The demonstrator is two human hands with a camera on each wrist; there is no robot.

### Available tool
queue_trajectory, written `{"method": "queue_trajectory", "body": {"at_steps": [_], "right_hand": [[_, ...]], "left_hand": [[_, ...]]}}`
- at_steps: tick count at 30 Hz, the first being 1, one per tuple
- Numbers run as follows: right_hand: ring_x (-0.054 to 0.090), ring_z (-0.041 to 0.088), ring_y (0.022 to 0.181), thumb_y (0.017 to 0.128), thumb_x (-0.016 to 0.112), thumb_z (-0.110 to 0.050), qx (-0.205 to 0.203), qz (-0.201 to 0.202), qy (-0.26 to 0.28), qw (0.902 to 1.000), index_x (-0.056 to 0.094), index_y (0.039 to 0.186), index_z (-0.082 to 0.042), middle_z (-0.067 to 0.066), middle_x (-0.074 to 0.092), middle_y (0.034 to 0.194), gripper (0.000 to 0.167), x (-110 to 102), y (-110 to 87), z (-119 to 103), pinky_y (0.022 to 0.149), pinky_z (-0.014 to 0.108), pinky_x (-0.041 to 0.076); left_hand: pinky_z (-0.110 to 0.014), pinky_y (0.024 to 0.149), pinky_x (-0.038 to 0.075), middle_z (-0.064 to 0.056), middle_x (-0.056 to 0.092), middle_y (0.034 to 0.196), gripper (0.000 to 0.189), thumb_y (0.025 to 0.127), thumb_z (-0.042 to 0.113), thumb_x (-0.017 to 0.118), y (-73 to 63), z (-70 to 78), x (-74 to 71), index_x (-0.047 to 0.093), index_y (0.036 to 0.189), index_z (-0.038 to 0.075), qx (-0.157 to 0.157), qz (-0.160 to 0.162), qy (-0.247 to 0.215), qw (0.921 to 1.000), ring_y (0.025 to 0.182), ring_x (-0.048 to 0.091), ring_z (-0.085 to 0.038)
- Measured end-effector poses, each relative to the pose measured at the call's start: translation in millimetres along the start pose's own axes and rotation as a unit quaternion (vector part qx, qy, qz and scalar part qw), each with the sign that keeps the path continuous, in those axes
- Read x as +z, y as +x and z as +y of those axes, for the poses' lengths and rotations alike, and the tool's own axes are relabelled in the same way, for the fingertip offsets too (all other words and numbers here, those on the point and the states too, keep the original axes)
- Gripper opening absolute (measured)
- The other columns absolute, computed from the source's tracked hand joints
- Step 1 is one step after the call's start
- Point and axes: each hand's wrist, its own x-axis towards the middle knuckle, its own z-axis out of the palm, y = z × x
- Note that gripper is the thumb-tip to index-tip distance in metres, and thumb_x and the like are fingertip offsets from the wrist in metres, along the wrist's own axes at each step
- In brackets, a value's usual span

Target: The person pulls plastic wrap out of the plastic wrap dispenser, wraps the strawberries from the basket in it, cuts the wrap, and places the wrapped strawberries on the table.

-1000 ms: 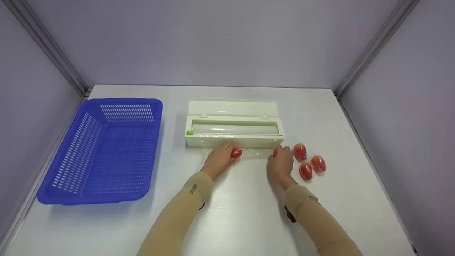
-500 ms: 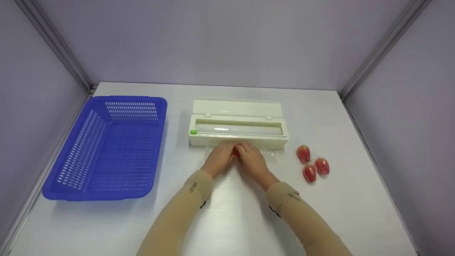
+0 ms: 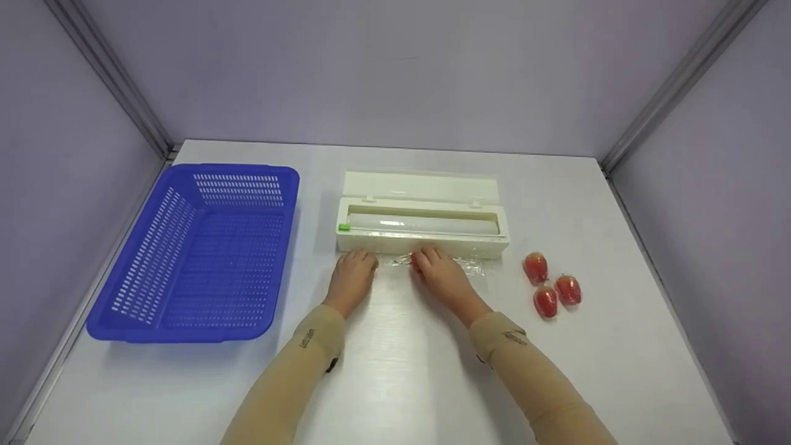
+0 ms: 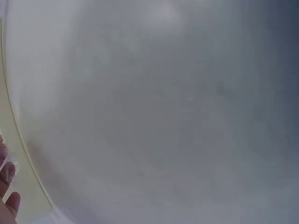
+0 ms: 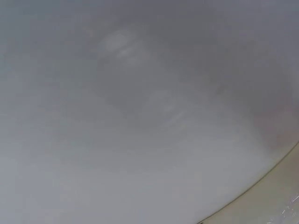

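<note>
In the head view, a white cling film dispenser (image 3: 424, 247) lies with its lid tipped back and a roll (image 3: 426, 224) inside. Clear cling film (image 3: 473, 266) spreads from its front onto the table. My left hand (image 3: 351, 281), fingers curled, pinches the film's left side by the dispenser's front; glints of film show at its fingertips (image 4: 10, 171) in the left wrist view. My right hand (image 3: 444, 278) holds a small red apple (image 3: 414, 257) on the film, mostly hidden under the fingers. The right wrist view shows mainly blurred tabletop.
Three red-yellow apples in shiny film, one of them an upper apple (image 3: 535, 267), lie right of the dispenser. A large blue plastic basket (image 3: 285, 247) stands at the left. Pale walls (image 3: 395, 80) enclose the table's back and sides.
My right hand has moved left from the film's right side onto the apple. My left hand has let go of the apple and shifted left to the film's left side.
</note>
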Motion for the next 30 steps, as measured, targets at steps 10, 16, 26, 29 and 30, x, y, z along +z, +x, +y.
{"method": "queue_trajectory", "body": {"at_steps": [10, 16, 26, 29, 30], "right_hand": [[0.057, 0.024, 0.093, 0.089, 0.056, -0.011, -0.011, -0.007, 0.005, 0.9999, 0.055, 0.104, -0.002, 0.009, 0.057, 0.097, 0.017, -1.2, -3.2, 2.4, 0.078, 0.035, 0.053], [0.057, 0.023, 0.093, 0.089, 0.057, -0.011, -0.004, -0.017, -0.003, 0.9998, 0.055, 0.107, -0.002, 0.009, 0.057, 0.098, 0.020, -2.0, -3.8, 4.4, 0.080, 0.034, 0.053], [0.057, 0.025, 0.096, 0.088, 0.055, -0.008, 0.006, -0.053, 0.001, 0.9986, 0.052, 0.111, -0.001, 0.010, 0.057, 0.103, 0.024, -3.3, -3.5, 0.0, 0.076, 0.035, 0.054], [0.057, 0.024, 0.093, 0.089, 0.055, -0.009, 0.003, -0.048, 0.000, 0.9988, 0.054, 0.109, -0.002, 0.009, 0.057, 0.100, 0.021, -3.0, -2.0, -1.4, 0.072, 0.035, 0.054], [0.057, 0.024, 0.091, 0.089, 0.056, -0.010, 0.003, -0.043, -0.001, 0.9991, 0.055, 0.108, -0.002, 0.009, 0.056, 0.098, 0.021, -2.8, -1.5, -1.7, 0.069, 0.035, 0.054]], "left_hand": [[-0.037, 0.091, 0.044, -0.014, 0.049, 0.110, 0.018, 0.085, 0.019, 0.066, 0.4, -8.3, -0.5, 0.064, 0.086, 0.000, -0.193, 0.041, -0.269, 0.9427, 0.105, 0.050, -0.027], [-0.029, 0.072, 0.046, -0.009, 0.060, 0.088, 0.016, 0.085, 0.018, 0.066, 2.5, -10.1, -1.7, 0.060, 0.082, 0.004, -0.254, 0.033, -0.341, 0.9043, 0.083, 0.056, -0.020], [-0.025, 0.067, 0.041, -0.006, 0.052, 0.085, 0.016, 0.090, 0.013, 0.058, -5.9, -12.1, -3.4, 0.050, 0.100, 0.002, -0.269, 0.027, -0.364, 0.8913, 0.078, 0.049, -0.016], [-0.025, 0.066, 0.044, -0.009, 0.056, 0.083, 0.013, 0.090, 0.007, 0.057, -6.6, -12.9, -3.4, 0.054, 0.100, -0.001, -0.264, 0.041, -0.352, 0.8970, 0.075, 0.053, -0.017], [-0.026, 0.067, 0.045, -0.010, 0.058, 0.083, 0.011, 0.089, 0.006, 0.057, -6.1, -12.9, -3.7, 0.056, 0.098, -0.001, -0.263, 0.045, -0.344, 0.9001, 0.075, 0.054, -0.017]]}}
